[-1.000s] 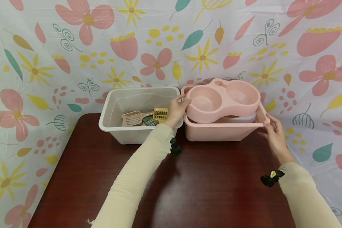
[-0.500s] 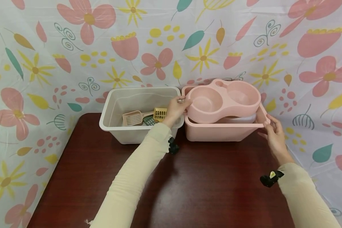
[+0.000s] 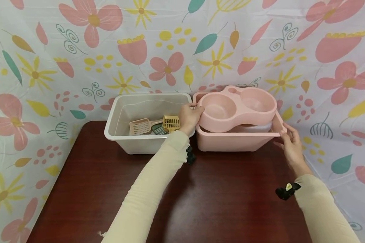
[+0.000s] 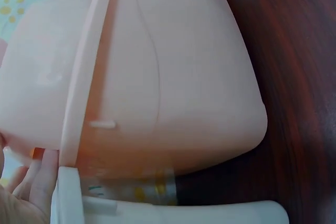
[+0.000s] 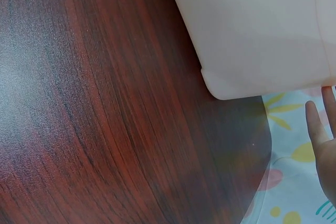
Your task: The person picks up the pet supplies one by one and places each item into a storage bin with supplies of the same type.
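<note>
A pink plastic litter box [image 3: 231,142] stands on the table against the floral backdrop. A pink double pet bowl [image 3: 241,109] lies on top of it, slightly tilted, with part of a white item [image 3: 253,128] visible underneath. My left hand [image 3: 190,117] grips the box's left rim, its thumb right at the bowl's edge. In the left wrist view, fingers [image 4: 44,182] reach over that rim [image 4: 84,72]. My right hand [image 3: 292,146] holds the box's right rim near the front corner, thumb on top. The right wrist view shows the box's lower corner [image 5: 262,40] and part of this hand [image 5: 325,145].
Close on the left stands a light grey litter box [image 3: 121,137]. Inside lie a beige litter scoop [image 3: 141,126], a yellow scoop [image 3: 171,122] and a green scoop [image 3: 159,129]. The dark red wooden table [image 3: 225,192] extends in front; floral cloth [image 3: 167,40] hangs behind.
My left forearm and wrist have shifted slightly to the right. Both hands keep their places at the pink litter box, which has not visibly moved.
</note>
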{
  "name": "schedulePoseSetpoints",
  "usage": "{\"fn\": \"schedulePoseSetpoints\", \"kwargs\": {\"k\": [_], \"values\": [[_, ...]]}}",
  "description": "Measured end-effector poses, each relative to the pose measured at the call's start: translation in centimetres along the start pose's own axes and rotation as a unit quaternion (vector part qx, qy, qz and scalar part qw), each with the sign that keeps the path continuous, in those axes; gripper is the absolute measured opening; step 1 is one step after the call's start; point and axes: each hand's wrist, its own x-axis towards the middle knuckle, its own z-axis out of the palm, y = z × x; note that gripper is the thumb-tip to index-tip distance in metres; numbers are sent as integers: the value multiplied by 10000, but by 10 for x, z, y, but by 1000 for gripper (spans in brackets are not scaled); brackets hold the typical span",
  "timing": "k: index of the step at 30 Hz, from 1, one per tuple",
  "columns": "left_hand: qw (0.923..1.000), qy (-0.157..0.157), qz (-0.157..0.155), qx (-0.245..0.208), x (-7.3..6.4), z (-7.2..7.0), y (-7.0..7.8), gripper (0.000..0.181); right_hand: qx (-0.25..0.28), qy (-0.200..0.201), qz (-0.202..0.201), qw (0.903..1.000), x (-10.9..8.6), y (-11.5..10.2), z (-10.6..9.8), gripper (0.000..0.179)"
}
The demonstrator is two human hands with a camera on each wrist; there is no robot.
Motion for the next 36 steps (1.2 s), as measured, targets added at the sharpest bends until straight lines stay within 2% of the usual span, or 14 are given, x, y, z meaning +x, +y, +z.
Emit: {"fn": "schedulePoseSetpoints", "kwargs": {"k": [4, 11, 14, 21, 24, 26, 29, 33, 36], "values": [[10000, 61, -18, -50, -1, 2, -1, 32, 20, -8, 5, 10000, 0, 0, 0, 39], [9994, -116, 129, -296, -3, 5, -1, 33, 122, 16, 46, 9999, 1, -3, 1, 39], [9995, -178, 207, -187, -3, 7, 0, 33, 134, 18, 6, 9999, 1, -4, 2, 39], [9980, -315, 404, 377, -1, 8, -1, 32, 103, 15, 18, 9999, 0, 0, 2, 39], [9969, -496, 454, 399, -1, 6, -2, 34, 125, -1, 24, 9999, 0, 0, 2, 40], [9957, -708, 490, 345, -1, 2, -1, 36, 141, -9, 26, 9999, 0, -1, 3, 41], [9934, -861, 680, 345, -1, -7, -1, 32, 150, -13, 46, 9999, 0, -2, 5, 41], [9883, -720, 1164, 676, 1, -23, -1, 20, 151, -24, 65, 9999, -1, -3, 5, 42], [9849, -660, 1371, 824, 1, -34, -4, 19, 100, -39, 94, 9999, -3, -3, 3, 42]]}}
